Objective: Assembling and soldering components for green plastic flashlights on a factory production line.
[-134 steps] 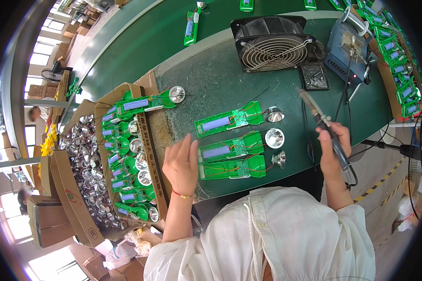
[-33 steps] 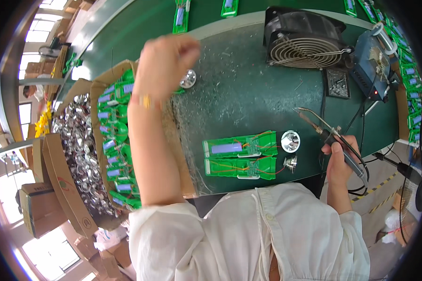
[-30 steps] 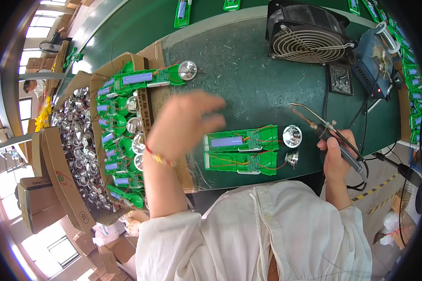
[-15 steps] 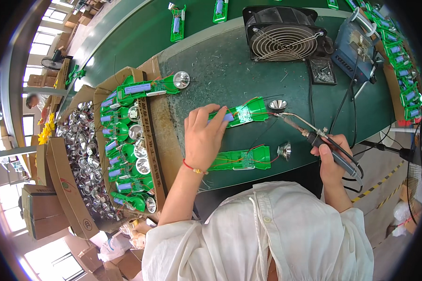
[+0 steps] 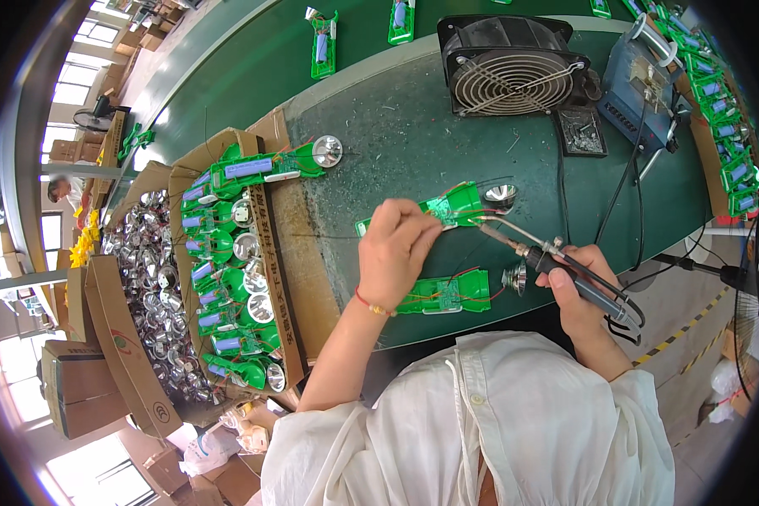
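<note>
My right hand [image 5: 575, 282] is closed round a soldering iron [image 5: 586, 287] with a thin metal feed tube alongside. The iron's tip is at the right part of a green flashlight housing [image 5: 460, 202] with a circuit board. Over the same housing's left part, my left hand [image 5: 399, 251] is pinched, thumb against fingers; a thin dark wire [image 5: 320, 237] sticks out leftward from it. My fingers hide the housing's middle. A silver reflector cup [image 5: 499, 197] lies at that housing's right end. Nearer me lies a second green housing [image 5: 444, 293], wired to another reflector [image 5: 514, 278].
At left, a cardboard box [image 5: 278, 287] holds several green housings with blue batteries, beside a heap of reflectors [image 5: 148, 295]. Further back stand a black fan [image 5: 514, 72], a small tray [image 5: 582, 131] and a blue soldering station [image 5: 637, 93] with a solder reel. Cables hang at right.
My left hand has moved right and changed from resting on the housing's battery to a pinch. The soldering iron's tip has shifted left and slightly down, from the reflector to the housing.
</note>
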A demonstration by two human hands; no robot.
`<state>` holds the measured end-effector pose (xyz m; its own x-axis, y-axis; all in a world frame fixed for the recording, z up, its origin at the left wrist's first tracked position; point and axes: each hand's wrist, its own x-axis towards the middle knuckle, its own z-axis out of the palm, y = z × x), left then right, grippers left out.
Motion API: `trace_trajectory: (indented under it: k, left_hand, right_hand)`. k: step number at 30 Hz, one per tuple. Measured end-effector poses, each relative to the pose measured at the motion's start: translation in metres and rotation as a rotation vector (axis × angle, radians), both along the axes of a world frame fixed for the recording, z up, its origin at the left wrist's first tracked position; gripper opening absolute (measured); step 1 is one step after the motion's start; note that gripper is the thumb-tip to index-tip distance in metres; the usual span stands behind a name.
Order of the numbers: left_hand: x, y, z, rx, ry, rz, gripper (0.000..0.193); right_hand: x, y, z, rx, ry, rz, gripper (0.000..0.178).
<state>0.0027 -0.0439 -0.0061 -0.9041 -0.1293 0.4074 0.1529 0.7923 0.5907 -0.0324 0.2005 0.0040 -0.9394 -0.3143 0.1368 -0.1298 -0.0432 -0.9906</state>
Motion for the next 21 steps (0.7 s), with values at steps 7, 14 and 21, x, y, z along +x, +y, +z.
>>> trace_trajectory:
  k: [7,14,21]
  left_hand:
    - [0.014,0.007,-0.002,0.167,-0.078,0.108,0.013]
    - [0.013,0.007,0.0,0.225,-0.1,0.15,0.012]
    - [0.009,0.008,0.004,0.24,-0.119,0.174,0.012]
  right_hand:
    - [-0.004,-0.008,-0.01,0.03,-0.058,0.125,0.021]
    - [-0.007,-0.018,-0.013,-0.003,-0.055,0.136,0.02]
    - [-0.012,-0.019,-0.012,0.029,-0.077,0.173,0.018]
